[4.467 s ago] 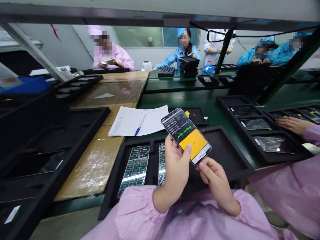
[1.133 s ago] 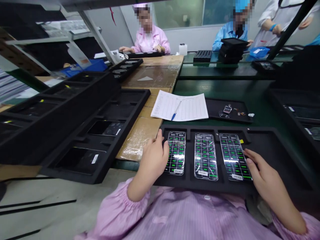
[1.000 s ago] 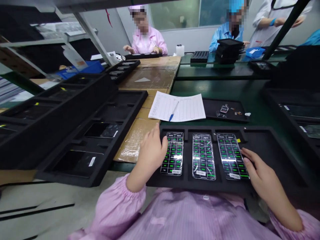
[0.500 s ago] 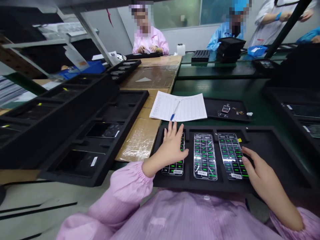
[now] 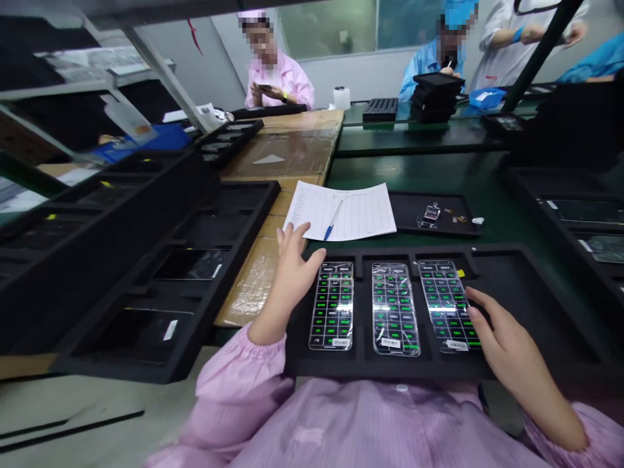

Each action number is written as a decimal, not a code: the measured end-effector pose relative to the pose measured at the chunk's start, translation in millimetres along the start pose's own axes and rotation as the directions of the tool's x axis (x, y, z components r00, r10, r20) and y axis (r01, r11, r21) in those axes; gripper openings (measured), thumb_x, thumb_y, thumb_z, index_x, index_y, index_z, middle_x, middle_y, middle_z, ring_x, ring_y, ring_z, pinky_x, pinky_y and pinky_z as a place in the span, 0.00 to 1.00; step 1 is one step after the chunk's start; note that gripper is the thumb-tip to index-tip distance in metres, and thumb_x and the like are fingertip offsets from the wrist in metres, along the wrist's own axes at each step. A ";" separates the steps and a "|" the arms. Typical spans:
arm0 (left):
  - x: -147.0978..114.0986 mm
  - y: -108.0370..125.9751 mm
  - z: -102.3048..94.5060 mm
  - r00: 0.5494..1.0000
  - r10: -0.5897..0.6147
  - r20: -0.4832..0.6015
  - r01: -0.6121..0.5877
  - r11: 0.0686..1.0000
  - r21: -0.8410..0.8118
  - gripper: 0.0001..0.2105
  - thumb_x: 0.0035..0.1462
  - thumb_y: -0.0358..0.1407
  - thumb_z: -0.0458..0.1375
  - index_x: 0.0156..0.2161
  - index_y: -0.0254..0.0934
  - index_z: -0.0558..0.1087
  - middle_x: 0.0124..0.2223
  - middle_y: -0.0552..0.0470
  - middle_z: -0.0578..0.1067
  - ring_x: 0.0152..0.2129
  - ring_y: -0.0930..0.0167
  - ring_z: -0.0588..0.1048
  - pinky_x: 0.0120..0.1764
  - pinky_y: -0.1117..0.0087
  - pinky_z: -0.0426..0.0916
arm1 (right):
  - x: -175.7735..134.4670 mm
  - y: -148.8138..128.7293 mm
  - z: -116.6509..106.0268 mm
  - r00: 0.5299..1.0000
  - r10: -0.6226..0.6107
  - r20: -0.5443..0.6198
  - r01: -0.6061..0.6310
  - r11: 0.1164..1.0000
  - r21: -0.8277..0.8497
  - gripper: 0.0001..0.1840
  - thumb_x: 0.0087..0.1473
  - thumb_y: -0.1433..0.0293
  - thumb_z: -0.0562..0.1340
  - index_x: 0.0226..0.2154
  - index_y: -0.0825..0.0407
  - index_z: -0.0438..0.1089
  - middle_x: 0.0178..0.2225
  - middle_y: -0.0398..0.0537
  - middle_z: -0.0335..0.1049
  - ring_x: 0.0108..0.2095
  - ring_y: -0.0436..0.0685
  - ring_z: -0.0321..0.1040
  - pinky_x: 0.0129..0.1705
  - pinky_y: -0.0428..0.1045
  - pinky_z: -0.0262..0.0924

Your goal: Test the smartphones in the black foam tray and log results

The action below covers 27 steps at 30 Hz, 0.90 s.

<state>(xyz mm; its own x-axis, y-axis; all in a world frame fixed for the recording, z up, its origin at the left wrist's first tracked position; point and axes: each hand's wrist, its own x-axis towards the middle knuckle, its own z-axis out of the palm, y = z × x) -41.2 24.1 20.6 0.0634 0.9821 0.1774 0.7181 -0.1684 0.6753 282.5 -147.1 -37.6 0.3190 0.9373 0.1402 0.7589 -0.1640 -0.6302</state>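
In front of me a black foam tray (image 5: 361, 364) holds three phones in its compartments, their lit screens showing grids with green text. My left hand (image 5: 295, 270), open with fingers spread and nothing in it, hovers over the tray's left edge beside the left phone (image 5: 332, 305). The middle phone (image 5: 396, 309) lies untouched. At the right edge of the right phone (image 5: 446, 305) are the fingertips of my right hand (image 5: 507, 338); its thumb and forefinger are extended, apart and not wrapped round anything. Whether they touch the phone I cannot tell.
Behind the tray lie a printed sheet (image 5: 361, 211) with a blue pen (image 5: 333, 221) and a shallow black tray (image 5: 407, 211) of small parts. Black trays with dark-screened phones flank me at left (image 5: 182, 351) and right (image 5: 585, 195). Several co-workers sit or stand across the bench.
My left hand has moved left off the left phone, uncovering its screen. The right hand stays beside the right phone. Across the bench, the person in pink now holds up a dark flat object.
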 end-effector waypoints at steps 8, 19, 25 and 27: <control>-20.4 15.5 29.8 0.946 0.183 0.268 -0.228 0.962 0.148 0.36 0.55 0.37 0.59 0.68 0.32 0.55 0.75 0.30 0.41 0.71 0.46 0.32 0.66 0.33 0.39 | 0.6 2.6 1.7 1.000 0.004 0.004 -0.004 1.000 -0.009 0.29 0.66 0.51 0.48 0.57 0.51 0.68 0.57 0.57 0.72 0.57 0.68 0.70 0.56 0.64 0.67; -20.5 12.5 49.3 0.950 0.189 0.250 -0.287 0.845 0.452 0.39 0.47 0.28 0.58 0.67 0.22 0.58 0.73 0.21 0.40 0.70 0.39 0.35 0.64 0.30 0.35 | 2.6 -4.1 2.2 1.000 0.009 -0.007 -0.008 0.997 0.080 0.26 0.67 0.55 0.49 0.58 0.51 0.64 0.59 0.58 0.70 0.59 0.67 0.68 0.61 0.66 0.62; -19.5 15.7 46.0 0.931 0.166 0.324 -0.314 0.818 0.482 0.39 0.46 0.24 0.56 0.67 0.30 0.62 0.74 0.26 0.39 0.70 0.38 0.36 0.63 0.28 0.37 | 5.0 -12.6 4.1 1.000 0.015 0.019 -0.017 0.994 0.108 0.24 0.67 0.57 0.49 0.59 0.51 0.61 0.59 0.59 0.70 0.60 0.67 0.67 0.62 0.68 0.60; -19.2 15.3 45.9 0.928 0.155 0.340 -0.314 0.816 0.485 0.39 0.46 0.24 0.56 0.67 0.31 0.61 0.74 0.27 0.40 0.70 0.39 0.36 0.63 0.28 0.37 | 5.2 -14.7 4.9 0.999 0.040 0.008 -0.041 0.992 0.116 0.24 0.66 0.58 0.49 0.59 0.51 0.60 0.58 0.59 0.71 0.59 0.67 0.68 0.61 0.68 0.60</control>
<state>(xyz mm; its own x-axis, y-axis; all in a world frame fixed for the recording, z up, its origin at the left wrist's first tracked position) 0.4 6.6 -5.4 0.4055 0.9137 0.0255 0.9025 -0.4046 0.1477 270.2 -138.3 -31.3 0.3448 0.9323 0.1089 0.6744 -0.1654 -0.7196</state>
